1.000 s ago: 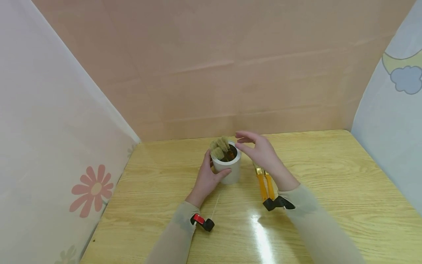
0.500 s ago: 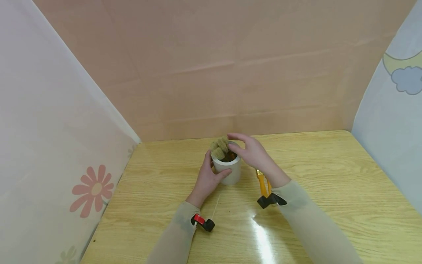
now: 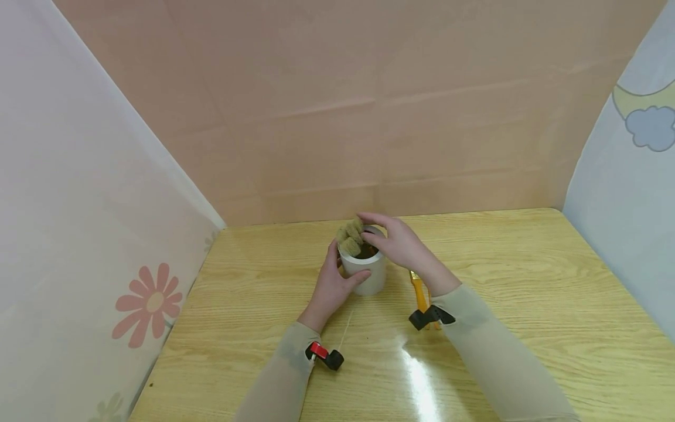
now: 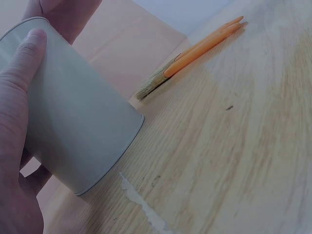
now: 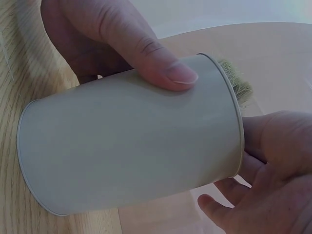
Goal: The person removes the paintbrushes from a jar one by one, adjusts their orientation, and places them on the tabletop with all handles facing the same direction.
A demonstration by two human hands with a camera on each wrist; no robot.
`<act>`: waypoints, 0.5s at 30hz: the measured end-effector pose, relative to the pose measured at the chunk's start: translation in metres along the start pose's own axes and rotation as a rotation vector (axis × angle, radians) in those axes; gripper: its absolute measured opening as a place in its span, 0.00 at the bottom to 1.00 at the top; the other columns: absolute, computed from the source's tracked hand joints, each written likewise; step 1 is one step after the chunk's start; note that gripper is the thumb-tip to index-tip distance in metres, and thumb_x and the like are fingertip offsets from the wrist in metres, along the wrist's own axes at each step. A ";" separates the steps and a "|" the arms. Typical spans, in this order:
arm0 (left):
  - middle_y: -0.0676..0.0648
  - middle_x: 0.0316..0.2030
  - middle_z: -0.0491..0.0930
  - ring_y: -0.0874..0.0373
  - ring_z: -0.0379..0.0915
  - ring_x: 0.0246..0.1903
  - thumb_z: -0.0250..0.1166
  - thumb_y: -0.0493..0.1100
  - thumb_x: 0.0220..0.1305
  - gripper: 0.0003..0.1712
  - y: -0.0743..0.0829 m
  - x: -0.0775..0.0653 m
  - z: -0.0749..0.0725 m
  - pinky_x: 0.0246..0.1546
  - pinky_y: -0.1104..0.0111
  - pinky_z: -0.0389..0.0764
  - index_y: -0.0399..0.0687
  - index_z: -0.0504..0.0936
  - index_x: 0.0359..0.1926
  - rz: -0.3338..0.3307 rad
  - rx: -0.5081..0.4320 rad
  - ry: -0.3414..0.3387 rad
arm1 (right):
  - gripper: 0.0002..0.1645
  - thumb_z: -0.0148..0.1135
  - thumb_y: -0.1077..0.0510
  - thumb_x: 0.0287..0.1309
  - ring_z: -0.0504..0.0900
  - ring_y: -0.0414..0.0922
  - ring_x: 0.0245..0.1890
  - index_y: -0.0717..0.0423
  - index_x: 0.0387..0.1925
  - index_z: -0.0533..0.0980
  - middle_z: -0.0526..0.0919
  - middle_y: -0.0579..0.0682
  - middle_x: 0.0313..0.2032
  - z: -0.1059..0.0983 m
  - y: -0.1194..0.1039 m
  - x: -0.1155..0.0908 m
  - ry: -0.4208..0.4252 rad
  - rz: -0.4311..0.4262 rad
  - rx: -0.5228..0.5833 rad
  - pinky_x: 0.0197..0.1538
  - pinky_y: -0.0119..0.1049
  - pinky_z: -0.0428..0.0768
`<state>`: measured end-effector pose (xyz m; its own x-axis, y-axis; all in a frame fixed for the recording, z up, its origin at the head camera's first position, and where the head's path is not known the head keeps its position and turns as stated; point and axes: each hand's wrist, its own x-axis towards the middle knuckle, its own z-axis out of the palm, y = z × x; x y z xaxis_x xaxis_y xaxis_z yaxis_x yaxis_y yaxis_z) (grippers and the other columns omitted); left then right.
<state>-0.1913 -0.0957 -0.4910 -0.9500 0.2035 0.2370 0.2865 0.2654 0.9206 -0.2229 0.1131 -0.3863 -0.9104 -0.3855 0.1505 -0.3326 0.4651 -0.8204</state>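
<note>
A pale grey cylindrical can [image 3: 373, 278] stands on the table, with several tan-bristled brushes [image 3: 350, 245] bristle-up inside, leaning towards its left side. My left hand [image 3: 329, 284] grips the can from the left, thumb [image 4: 31, 46] across the front of its wall and fingers round behind. From the right, my right hand [image 3: 402, 245] reaches over the rim, thumb and index finger spread beside the bristles. Whether those fingertips touch a brush cannot be told. In the right wrist view, its lower fingers [image 5: 214, 207] stay loosely bent outside the rim. The handles are mostly hidden within the can.
Two paintbrushes [image 4: 195, 51] with orange handles lie on the wooden table [image 3: 253, 293] right of the can, partly beneath my right forearm. A thin whitish strip [image 4: 141, 202] marks the tabletop. A pinkish-brown sheet [image 3: 316, 117] hangs behind.
My right hand has moved left, from beside the can to over its rim and up to the bristles. My left hand and the can stay where they were.
</note>
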 end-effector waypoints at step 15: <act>0.52 0.79 0.67 0.51 0.66 0.76 0.80 0.53 0.70 0.56 -0.002 -0.001 -0.001 0.77 0.43 0.67 0.59 0.55 0.87 0.004 -0.015 -0.006 | 0.31 0.69 0.54 0.79 0.70 0.58 0.78 0.47 0.78 0.76 0.77 0.52 0.75 -0.001 -0.001 -0.001 0.018 0.019 -0.008 0.76 0.66 0.69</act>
<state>-0.1913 -0.0968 -0.4924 -0.9479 0.2106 0.2391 0.2887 0.2507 0.9240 -0.2217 0.1137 -0.3853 -0.9207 -0.3623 0.1449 -0.3171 0.4786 -0.8188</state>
